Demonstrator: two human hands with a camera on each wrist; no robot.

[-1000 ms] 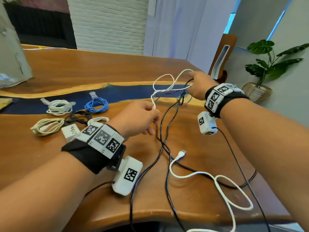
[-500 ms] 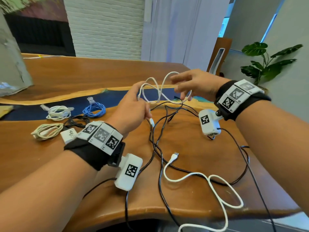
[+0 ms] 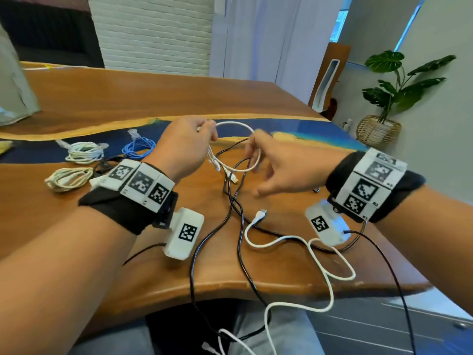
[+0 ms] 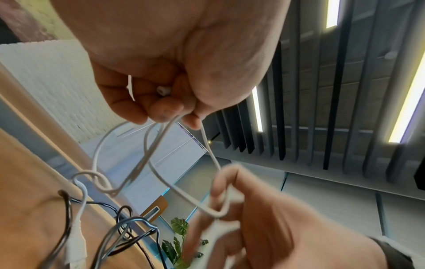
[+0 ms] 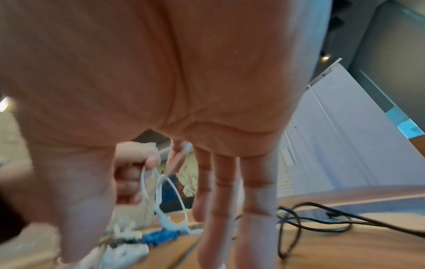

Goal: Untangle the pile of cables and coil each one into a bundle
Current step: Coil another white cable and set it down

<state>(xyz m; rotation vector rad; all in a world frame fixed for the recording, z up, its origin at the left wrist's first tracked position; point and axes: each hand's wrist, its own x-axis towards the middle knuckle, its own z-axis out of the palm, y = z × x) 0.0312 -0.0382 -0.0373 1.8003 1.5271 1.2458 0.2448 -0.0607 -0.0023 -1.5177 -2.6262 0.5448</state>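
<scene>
My left hand (image 3: pixel 184 147) pinches several loops of a thin white cable (image 3: pixel 238 124) above the wooden table (image 3: pixel 128 98). The left wrist view shows the loops (image 4: pixel 161 174) hanging from its fingertips (image 4: pixel 165 109) and one cable end inside the fist. My right hand (image 3: pixel 279 165) is just to the right; its index finger (image 4: pixel 224 182) hooks through the far end of the loop, and the other fingers (image 5: pixel 218 182) stay straight. Below the hands lie tangled black cables (image 3: pixel 235 201). A second white cable, with a USB plug (image 3: pixel 261 215), trails off the front edge.
Coiled bundles lie at the left: white (image 3: pixel 84 152), blue (image 3: pixel 139 147), cream (image 3: pixel 69 178) and a small black one (image 3: pixel 105 162). A grey bag (image 3: pixel 15 98) stands at the far left. A potted plant (image 3: pixel 394 93) is beyond the table's right end.
Both hands have drawn together. The left hand rose and gathered the white cable into smaller loops, and the right hand moved left and nearer with the loop on its index finger.
</scene>
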